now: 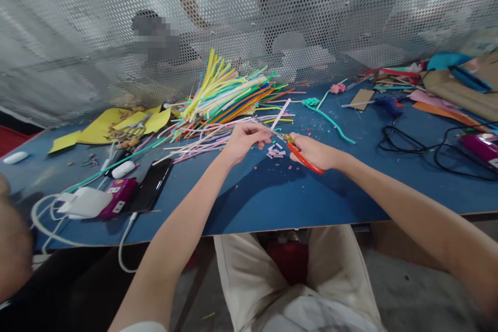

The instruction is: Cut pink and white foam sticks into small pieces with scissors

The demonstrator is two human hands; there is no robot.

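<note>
My left hand is closed in a pinch at the lower end of a pale lilac pipe cleaner, which sticks up and to the right from the fingertips. My right hand grips red-handled scissors. Their metal blades point left towards my left hand and cross close to the pipe cleaner; whether they touch it I cannot tell. Below the blades lies a small heap of short lilac cut pieces. Loose lilac pipe cleaners lie left of my left hand.
A big bundle of coloured pipe cleaners is behind my hands. Leftward are a phone, a charger with cables, and yellow sheets under another pair of scissors. A teal twisted stem and black cable lie right. Another person's arm shows at left.
</note>
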